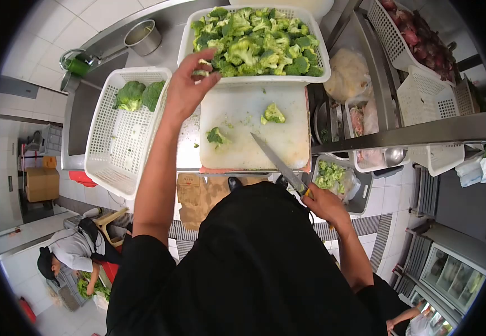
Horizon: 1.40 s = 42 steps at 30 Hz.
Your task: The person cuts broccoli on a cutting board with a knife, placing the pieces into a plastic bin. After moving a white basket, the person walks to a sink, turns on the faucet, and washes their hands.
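Observation:
My left hand [189, 87] is over the near-left corner of a white basket [265, 79] heaped with cut broccoli florets [254, 47]. Its fingers are spread, and a bit of green shows between thumb and fingers; it does not look gripped. In my right hand [327, 204] is a kitchen knife [279, 162] with a yellow handle, its blade slanting over the near right part of the white cutting board [243, 151]. Two broccoli pieces lie on the board: one floret [273, 113] right of the middle, another piece [216, 135] at the left, with green crumbs around.
At the left, a white basket [117, 137] holds two broccoli heads [130, 96]. A metal pot [142, 37] stands behind it. Right of the board are a metal shelf rail [411, 131] and a grey bin [360, 203] with green trimmings. Another person [78, 252] works at lower left.

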### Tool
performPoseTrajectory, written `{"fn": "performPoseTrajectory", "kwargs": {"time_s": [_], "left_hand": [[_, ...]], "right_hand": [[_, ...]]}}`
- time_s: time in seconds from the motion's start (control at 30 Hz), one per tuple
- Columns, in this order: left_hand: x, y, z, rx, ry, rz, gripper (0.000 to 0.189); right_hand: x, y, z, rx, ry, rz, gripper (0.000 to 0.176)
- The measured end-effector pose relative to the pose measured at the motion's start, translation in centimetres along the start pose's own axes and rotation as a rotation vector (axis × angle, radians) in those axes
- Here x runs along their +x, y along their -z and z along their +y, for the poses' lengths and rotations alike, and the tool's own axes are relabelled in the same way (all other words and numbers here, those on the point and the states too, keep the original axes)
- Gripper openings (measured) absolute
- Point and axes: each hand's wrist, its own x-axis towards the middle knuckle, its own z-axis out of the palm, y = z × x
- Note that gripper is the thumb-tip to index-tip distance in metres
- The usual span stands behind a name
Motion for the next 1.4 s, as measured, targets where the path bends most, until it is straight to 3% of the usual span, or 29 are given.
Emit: {"fn": "performPoseTrajectory", "kwargs": {"time_s": [0.1, 0.17, 0.23, 0.27, 0.37, 0.4, 0.43, 0.5, 0.53, 0.57, 0.63, 0.7, 0.77, 0.8, 0.9, 0.93, 0.97, 1.07, 1.13, 1.23, 1.33, 1.4], "left_hand": [[-2.7, 0.8, -1.4, 0.404, 0.025, -0.43, 0.068], [-6.4, -0.6, -8.0, 0.595, -0.096, -0.535, 0.058], [-8.9, -1.4, -12.1, 0.574, 0.027, -0.622, 0.041], [-8.2, -1.3, -11.6, 0.58, 0.017, -0.624, 0.041], [-5.5, -0.1, -7.2, 0.478, 0.249, -0.437, 0.031], [-3.9, 0.8, -8.8, 0.319, 0.208, -0.353, 0.033], [-2.4, 1.3, -4.6, 0.246, 0.249, -0.238, 0.038], [0.3, 1.4, -0.1, 0.207, 0.018, 0.143, 0.046], [1.1, 1.5, 1.5, 0.137, 0.052, 0.242, 0.039], [1.2, 0.7, 1.5, 0.132, 0.048, 0.237, 0.039], [1.4, -1.7, 1.1, 0.125, -0.137, 0.064, 0.03], [0.1, -6.2, 0.2, 0.215, -0.053, -0.216, 0.03], [-0.7, -10.5, -2.7, 0.215, -0.043, -0.449, 0.044], [-1.1, -12.4, -4.6, 0.343, -0.221, -0.452, 0.049], [-1.7, -15.4, -8.4, 0.589, -0.155, -0.541, 0.053], [-1.8, -15.5, -9.0, 0.519, -0.201, -0.478, 0.042], [-1.7, -15.3, -9.6, 0.518, -0.206, -0.482, 0.042], [-3.0, -13.1, -7.6, 0.403, -0.055, -0.405, 0.034], [-5.2, -11.5, -7.4, 0.519, -0.142, -0.209, 0.031], [-7.5, -9.8, -8.7, 0.467, -0.108, -0.36, 0.031], [-7.9, -10.7, -9.4, 0.296, -0.027, -0.174, 0.034], [-7.6, -11.1, -9.8, 0.336, -0.069, -0.178, 0.035]], "right_hand": [[-0.2, 0.4, -0.2, 0.051, 0.006, 0.01, 0.042], [-0.3, 0.3, -0.1, 0.096, 0.027, 0.001, 0.042], [0.0, -0.6, 0.5, 0.118, 0.045, 0.021, 0.041], [0.1, -1.0, 0.7, 0.114, 0.041, 0.026, 0.041], [0.1, -1.1, 0.7, 0.113, 0.044, 0.032, 0.041], [0.2, -1.1, 0.5, 0.114, 0.056, 0.03, 0.041], [0.2, -1.0, 0.2, 0.11, 0.062, 0.022, 0.041], [-0.4, -0.4, -0.4, 0.178, 0.033, 0.036, 0.04], [-0.6, -0.6, 0.0, 0.179, 0.029, 0.039, 0.04], [-0.9, -0.8, 0.7, 0.263, 0.04, 0.052, 0.037], [-1.8, -1.2, 2.1, 0.35, 0.05, 0.072, 0.034], [-2.7, -1.8, 3.3, 0.652, -0.037, 0.164, 0.027], [-3.0, -2.2, 4.0, 0.756, -0.029, 0.25, 0.021], [-3.0, -2.2, 4.4, 0.818, -0.046, 0.289, 0.021], [-2.7, -2.4, 4.8, 0.874, -0.053, 0.376, 0.02], [-2.7, -2.4, 4.7, 0.835, -0.078, 0.377, 0.021], [-2.7, -2.3, 4.5, 0.798, -0.105, 0.379, 0.023], [-3.0, -2.8, 4.5, 0.678, -0.13, 0.35, 0.029], [-2.7, -3.8, 5.0, 0.626, -0.119, 0.34, 0.031], [-2.5, -2.8, 3.9, 0.557, -0.15, 0.24, 0.036], [-1.9, -2.4, 4.1, 0.397, -0.151, 0.19, 0.038], [-1.3, -1.7, 3.9, 0.338, -0.137, 0.186, 0.04]]}}
